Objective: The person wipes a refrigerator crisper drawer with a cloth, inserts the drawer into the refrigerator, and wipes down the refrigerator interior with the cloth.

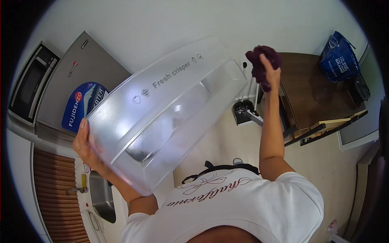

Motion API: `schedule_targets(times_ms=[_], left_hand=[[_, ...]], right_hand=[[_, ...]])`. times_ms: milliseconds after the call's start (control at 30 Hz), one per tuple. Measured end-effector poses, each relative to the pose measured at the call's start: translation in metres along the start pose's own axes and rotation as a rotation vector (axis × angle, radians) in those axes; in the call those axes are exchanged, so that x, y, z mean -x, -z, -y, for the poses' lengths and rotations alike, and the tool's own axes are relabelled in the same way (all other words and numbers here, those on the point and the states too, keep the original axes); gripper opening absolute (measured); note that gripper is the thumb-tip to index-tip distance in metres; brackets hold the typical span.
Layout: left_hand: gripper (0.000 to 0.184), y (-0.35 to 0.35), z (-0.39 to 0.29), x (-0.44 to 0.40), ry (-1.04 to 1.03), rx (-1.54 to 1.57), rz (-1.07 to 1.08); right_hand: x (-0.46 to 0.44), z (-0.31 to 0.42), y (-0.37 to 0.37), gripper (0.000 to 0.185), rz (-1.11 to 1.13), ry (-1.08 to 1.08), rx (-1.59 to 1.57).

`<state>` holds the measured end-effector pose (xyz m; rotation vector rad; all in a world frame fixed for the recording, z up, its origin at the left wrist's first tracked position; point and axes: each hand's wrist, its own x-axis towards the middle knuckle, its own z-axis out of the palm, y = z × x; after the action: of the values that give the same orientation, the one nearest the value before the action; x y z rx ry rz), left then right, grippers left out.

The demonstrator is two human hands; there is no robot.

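Observation:
A clear plastic drawer (170, 109) marked "Fresh crisper" hangs tilted in the air in front of me. My left hand (87, 148) grips its lower left end, thumb on the near edge and the other fingers partly hidden behind the plastic. Up at the right, my right hand (270, 72) is closed on a dark maroon cloth (259, 62), which bunches around the fingers. The cloth and the drawer are apart, with a gap between them.
A grey refrigerator (81, 69) and a microwave (32, 85) stand at the left, above a sink (102, 196) with a faucet (77, 190). A brown wooden table (312, 89) at the right bears a blue bag (340, 58). A dustpan (243, 112) stands on the floor between.

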<state>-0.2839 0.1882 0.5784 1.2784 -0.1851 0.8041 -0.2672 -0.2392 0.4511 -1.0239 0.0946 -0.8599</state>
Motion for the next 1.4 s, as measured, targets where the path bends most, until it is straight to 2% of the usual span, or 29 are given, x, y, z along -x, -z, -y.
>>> schedule_targets(times_ms=[33,100,133,167,200,233,267,300,367,433,500,533,567,633,667,733,767,833,867,900,933,1000,1067,1133,1167,1233,1267,1367,1400], left_hand=[[0.022,-0.003,0.001,0.0,0.006,-0.006,-0.002],[0.02,-0.016,0.004,0.004,0.001,-0.099,0.177],[0.02,-0.034,0.006,0.012,-0.066,-0.082,0.09],[0.02,-0.036,0.008,0.019,-0.056,-0.091,0.093],[0.019,-0.037,0.009,0.022,-0.038,-0.146,0.181],[0.018,-0.043,0.012,0.027,-0.026,-0.194,0.266],[0.021,-0.059,0.016,0.036,-0.094,-0.179,0.208],[0.021,-0.064,0.021,0.036,-0.092,-0.183,0.212],[0.028,-0.067,0.029,0.038,-0.081,-0.2,0.303],[0.033,-0.067,0.029,0.045,-0.052,-0.192,0.327],[0.033,-0.063,0.03,0.05,-0.06,-0.236,0.354],[0.033,-0.063,0.029,0.052,-0.057,-0.243,0.35],[0.034,-0.063,0.027,0.054,-0.055,-0.245,0.321],[0.035,-0.06,0.025,0.053,-0.053,-0.25,0.296],[0.022,-0.052,0.025,0.052,-0.099,-0.233,0.359],[0.016,-0.046,0.022,0.054,-0.142,-0.222,0.412],[0.015,-0.047,0.015,0.057,-0.146,-0.239,0.401],[0.015,-0.047,0.006,0.056,-0.152,-0.261,0.384],[0.019,-0.048,0.004,0.055,-0.145,-0.257,0.344],[0.032,-0.05,0.003,0.054,-0.137,-0.252,0.306],[0.032,-0.051,0.003,0.052,-0.137,-0.254,0.304],[0.027,-0.049,0.003,0.047,-0.117,-0.266,0.178],[0.023,-0.042,-0.001,0.04,-0.094,-0.242,0.141],[0.015,-0.04,-0.002,0.038,-0.08,-0.197,0.057],[0.015,-0.036,-0.003,0.037,-0.084,-0.195,0.052],[0.017,-0.029,-0.008,0.033,-0.035,-0.218,0.085],[0.017,-0.031,-0.009,0.033,-0.035,-0.217,0.087],[0.017,-0.041,-0.017,0.029,0.056,-0.129,0.053],[0.018,-0.035,-0.018,0.022,0.159,-0.081,0.095]], right_hand=[[0.006,-0.008,0.004,0.029,0.02,-0.074,0.387],[0.024,-0.033,-0.011,0.031,0.285,-0.168,0.798],[0.038,-0.058,-0.016,0.034,0.367,0.224,0.895],[0.054,-0.077,-0.023,0.037,0.441,0.625,0.964],[0.071,-0.079,-0.037,0.048,0.526,0.347,0.757],[0.091,-0.064,-0.056,0.051,0.653,0.124,0.666],[0.121,-0.066,-0.074,0.051,0.654,0.343,0.85],[0.152,-0.067,-0.086,0.053,0.732,0.411,0.757],[0.191,-0.014,-0.102,0.061,0.906,0.445,0.692],[0.192,-0.044,-0.103,0.06,0.72,0.444,0.577],[0.162,-0.064,-0.092,0.053,0.629,0.246,0.513],[0.151,-0.077,-0.085,0.047,0.566,0.257,0.492],[0.136,-0.07,-0.084,0.042,0.598,0.24,0.508],[0.111,-0.098,-0.076,0.042,0.49,0.269,0.596],[0.096,-0.113,-0.068,0.042,0.46,0.243,0.623],[0.07,-0.163,-0.048,0.044,0.351,0.376,0.79],[0.059,-0.156,-0.045,0.046,0.41,0.31,0.825],[0.045,-0.161,-0.03,0.048,0.437,0.464,0.963],[0.042,-0.161,-0.025,0.048,0.443,0.465,0.961],[0.038,-0.157,-0.02,0.047,0.512,0.434,1.11],[0.037,-0.153,-0.017,0.047,0.581,0.4,1.259],[0.036,-0.158,-0.006,0.048,0.565,0.447,1.218],[0.035,-0.166,0.013,0.049,0.549,0.496,1.179],[0.038,-0.175,0.033,0.045,0.587,0.533,0.971],[0.039,-0.183,0.036,0.045,0.591,0.539,0.969],[0.046,-0.189,0.039,0.035,0.07,-0.552,0.087],[0.043,-0.191,0.041,0.03,0.013,-0.681,-0.236],[0.029,-0.174,0.033,0.058,0.33,-0.78,-0.632],[0.022,-0.17,0.033,0.058,0.327,-0.777,-0.637]])
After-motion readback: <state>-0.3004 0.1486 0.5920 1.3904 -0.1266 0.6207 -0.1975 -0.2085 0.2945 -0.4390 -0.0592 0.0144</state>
